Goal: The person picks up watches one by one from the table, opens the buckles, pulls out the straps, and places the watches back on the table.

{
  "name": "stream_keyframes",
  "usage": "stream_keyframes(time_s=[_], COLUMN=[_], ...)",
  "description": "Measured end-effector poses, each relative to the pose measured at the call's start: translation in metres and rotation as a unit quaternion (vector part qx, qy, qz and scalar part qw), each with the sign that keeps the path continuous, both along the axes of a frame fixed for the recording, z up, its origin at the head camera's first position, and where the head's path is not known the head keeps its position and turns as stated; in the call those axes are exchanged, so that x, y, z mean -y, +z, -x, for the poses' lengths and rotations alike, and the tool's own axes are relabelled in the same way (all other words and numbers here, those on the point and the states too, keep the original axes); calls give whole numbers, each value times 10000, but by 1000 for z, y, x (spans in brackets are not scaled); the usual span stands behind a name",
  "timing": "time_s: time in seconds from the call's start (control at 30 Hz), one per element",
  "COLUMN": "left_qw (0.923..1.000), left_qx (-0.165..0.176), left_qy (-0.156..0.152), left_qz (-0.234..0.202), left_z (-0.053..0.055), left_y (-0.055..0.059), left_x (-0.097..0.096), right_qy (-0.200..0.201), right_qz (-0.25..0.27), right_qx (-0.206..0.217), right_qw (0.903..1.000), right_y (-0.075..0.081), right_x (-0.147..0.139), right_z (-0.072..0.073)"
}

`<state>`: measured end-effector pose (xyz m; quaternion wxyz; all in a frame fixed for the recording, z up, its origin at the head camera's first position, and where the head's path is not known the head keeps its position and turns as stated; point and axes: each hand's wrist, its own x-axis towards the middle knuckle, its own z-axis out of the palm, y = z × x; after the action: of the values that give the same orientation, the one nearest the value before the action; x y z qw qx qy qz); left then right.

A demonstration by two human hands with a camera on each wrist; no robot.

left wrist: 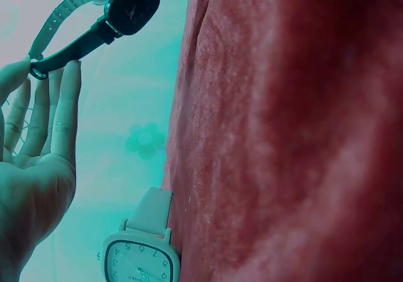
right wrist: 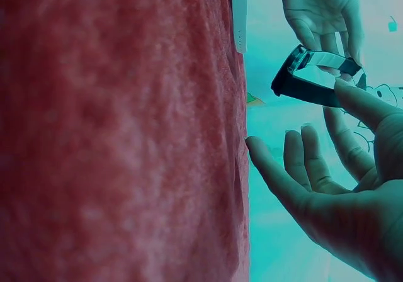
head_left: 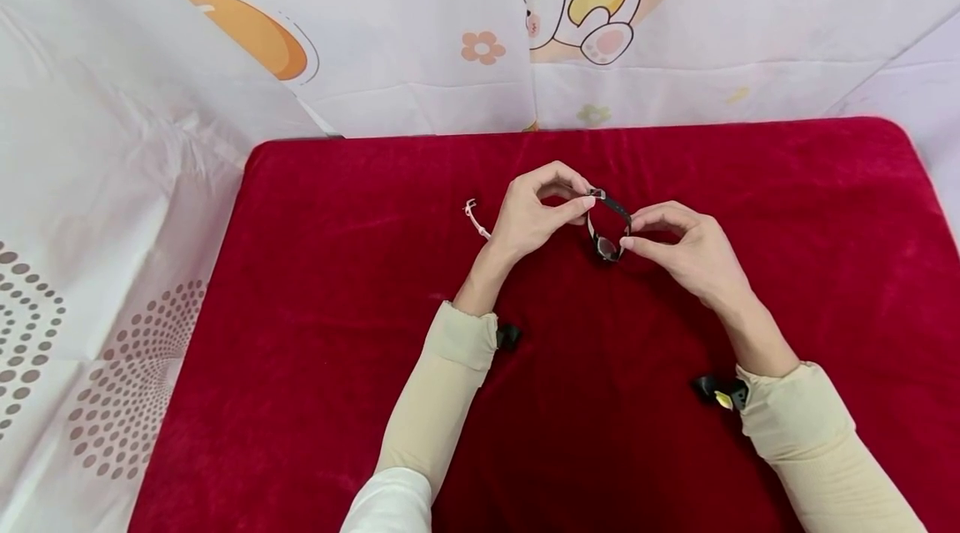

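A black wristwatch (head_left: pixel 606 248) is held up over the red cloth, its strap bent into a loop and its dial at the lower side. The left hand (head_left: pixel 528 212) pinches the buckle end between thumb and fingers. On the opposite side, the right hand (head_left: pixel 690 253) grips the strap with thumb and forefinger; its other fingers spread apart in the right wrist view. Behind the left wrist lies a pale pink watch (head_left: pixel 476 220), partly hidden by that arm. Its squarish numbered dial (left wrist: pixel 141 263) shows at the bottom of the left wrist view.
Red velvety cloth (head_left: pixel 337 308) covers the table. A printed white curtain (head_left: pixel 405 24) hangs along the far edge, and another stands at the left. Small black devices (head_left: pixel 508 338) sit at both sleeve cuffs.
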<state>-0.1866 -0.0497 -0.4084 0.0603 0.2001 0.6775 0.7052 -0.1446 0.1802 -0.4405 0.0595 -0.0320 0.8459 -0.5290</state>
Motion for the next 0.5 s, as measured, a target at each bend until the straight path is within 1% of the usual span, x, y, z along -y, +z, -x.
stream_keyframes(time_s=[0.23,0.43,0.5], left_qw=[10000,10000,10000], left_qx=[-70,7,7], left_qy=[-8,-15,-10], left_qz=[-33,-7,14], left_z=[0,0,3], left_y=[0,-2,-7], left_x=[2,6,7], right_qy=[-49,-65,-77], right_qz=[52,697,781], right_qx=[-144,-215,-282], right_qw=[9999,9973,9965], right_y=[0,-1,-1], right_x=[-2,-5,-7], right_z=[-1,-1,-1])
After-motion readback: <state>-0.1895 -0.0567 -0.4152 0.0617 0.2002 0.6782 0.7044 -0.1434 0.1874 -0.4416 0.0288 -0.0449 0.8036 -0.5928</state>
